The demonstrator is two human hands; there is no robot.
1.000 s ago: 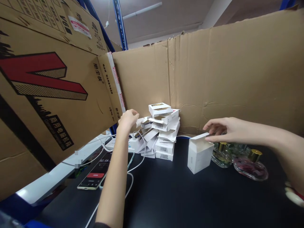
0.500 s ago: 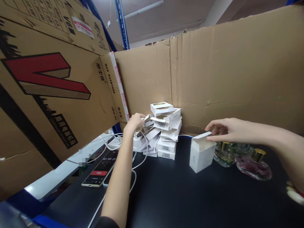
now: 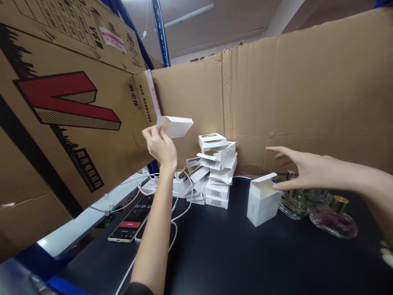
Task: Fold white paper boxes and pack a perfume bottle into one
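Clock read on your view, 12 at the top. Your left hand [image 3: 160,144] is closed on a thin white carton [image 3: 179,128], thumb and fingers at its near end; the carton lies just past the fingertips, at that hand's 1 to 2 o'clock, clear of the pile of white boxes [image 3: 216,191], which sits at its 4 o'clock. From your right hand [image 3: 293,169] the carton is well off, toward 10 o'clock.

Your right hand is open, fingers spread from the thumb, gripping nothing. Upright white box [image 3: 264,207], flap raised, at its 7 to 8 o'clock on the black table [image 3: 221,254]. Thumb tip at the box's rim; contact cannot be told. Clear bottle [image 3: 295,208] at 6 o'clock of this hand, pink bottle [image 3: 333,224] at 4 to 5.

Against half a second ago: your left hand was low at the pile's 10 o'clock edge, fingers at a small box there; now it is up and back toward 11, carton aloft. Right fingers have opened wider. Upright box keeps its place. Timer on the phone [image 3: 127,224] has run on.
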